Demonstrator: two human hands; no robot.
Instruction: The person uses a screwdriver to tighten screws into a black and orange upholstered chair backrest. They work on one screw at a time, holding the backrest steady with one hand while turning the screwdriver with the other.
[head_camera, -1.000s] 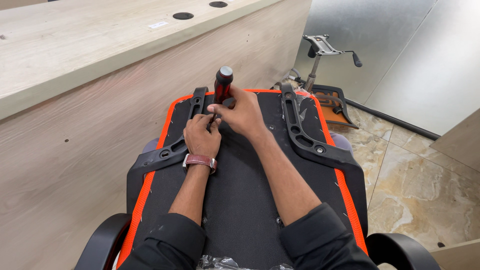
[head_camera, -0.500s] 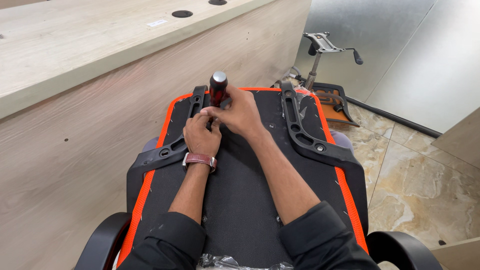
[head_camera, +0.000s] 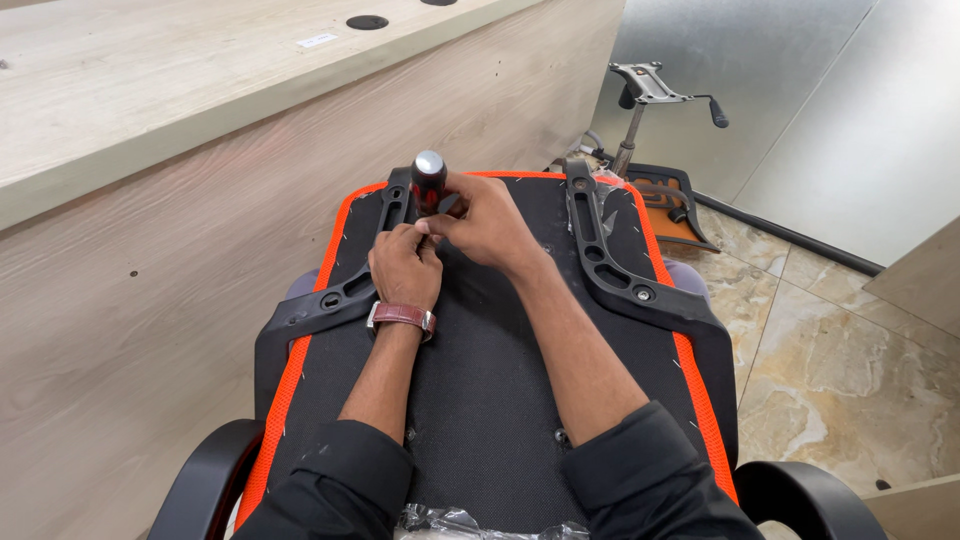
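Screwdriver (head_camera: 428, 182) work on the far left of an upturned chair seat (head_camera: 480, 380) is judged under way; the handle is wrapped by the right hand (head_camera: 488, 222), grip pressed around it; the tip is pinched by the left hand (head_camera: 405, 268) beside the left bracket (head_camera: 340, 295); steady downward turning seems called for.

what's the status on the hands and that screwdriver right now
Right hand gripping screwdriver upright over chair seat underside. Left hand pinching at its tip by left bracket. Nothing blocking.
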